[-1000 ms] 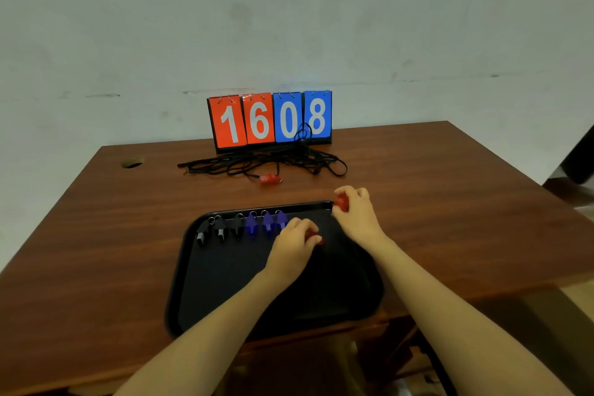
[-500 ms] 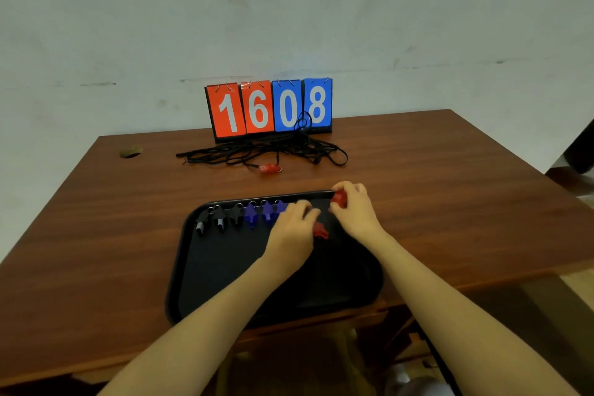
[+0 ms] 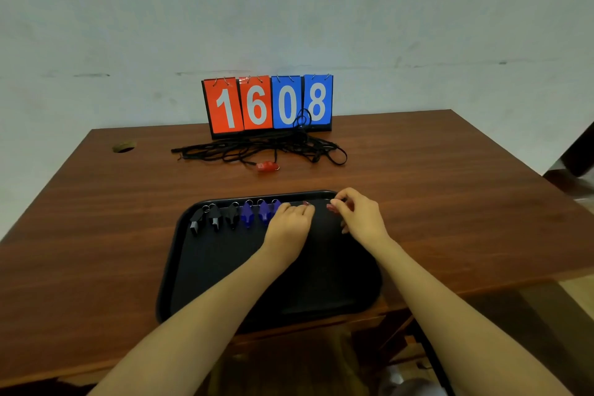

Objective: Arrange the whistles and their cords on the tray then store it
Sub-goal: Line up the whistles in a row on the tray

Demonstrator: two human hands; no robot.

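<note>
Black and blue whistles (image 3: 236, 217) along tray's (image 3: 225, 283) far rim.

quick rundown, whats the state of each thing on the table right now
tray: flat on the table, near edge
black whistles: three in a row on the tray
blue whistles: lined up beside the black ones
red whistle: loose on the table by the cords
cords: tangled pile, off the tray
left hand: setting a red whistle in the row
right hand: pinching another red whistle
</note>
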